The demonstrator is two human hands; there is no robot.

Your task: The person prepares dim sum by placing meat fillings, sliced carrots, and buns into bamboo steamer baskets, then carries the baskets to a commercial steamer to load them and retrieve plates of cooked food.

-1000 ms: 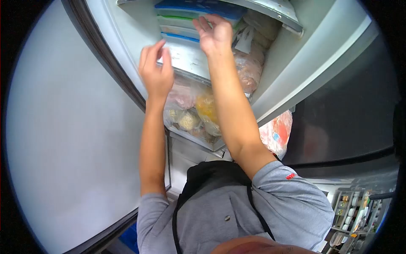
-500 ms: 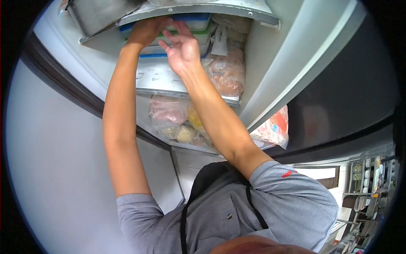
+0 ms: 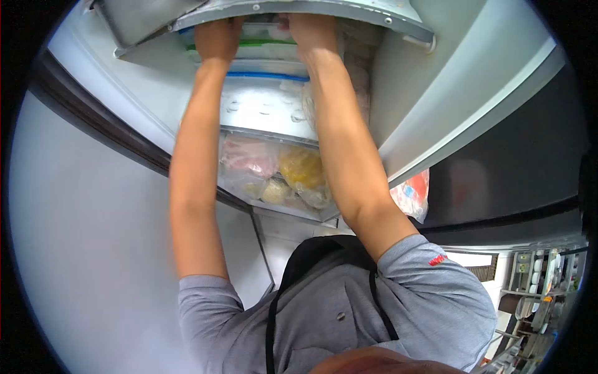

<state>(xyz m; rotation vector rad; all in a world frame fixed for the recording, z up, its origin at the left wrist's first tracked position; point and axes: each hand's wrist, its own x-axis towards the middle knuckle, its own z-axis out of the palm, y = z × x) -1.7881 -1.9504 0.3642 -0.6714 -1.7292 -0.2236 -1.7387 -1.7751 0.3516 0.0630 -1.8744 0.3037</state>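
Observation:
Both my arms reach into an open freezer, under the edge of an upper shelf. My left hand (image 3: 217, 42) is at the left side of stacked clear plastic containers, its fingers mostly hidden behind the hand and shelf edge. My right hand (image 3: 313, 36) is at the stack's right side, fingers also largely hidden. Between the hands show a container with a green rim (image 3: 266, 43) and, lower down, one with a blue rim (image 3: 268, 76). Whether either hand grips the upper container, I cannot make out.
The upper shelf edge (image 3: 299, 9) hangs just over my hands, with a metal pan (image 3: 140, 22) at its left. Below, a shelf holds bags of pink meat (image 3: 249, 156) and yellow food (image 3: 301, 166). Another bag (image 3: 411, 193) sits in the door at right.
My right hand has moved right and deeper, from in front of the containers to their right side. My left hand has shifted slightly; more of the bagged yellow food shows.

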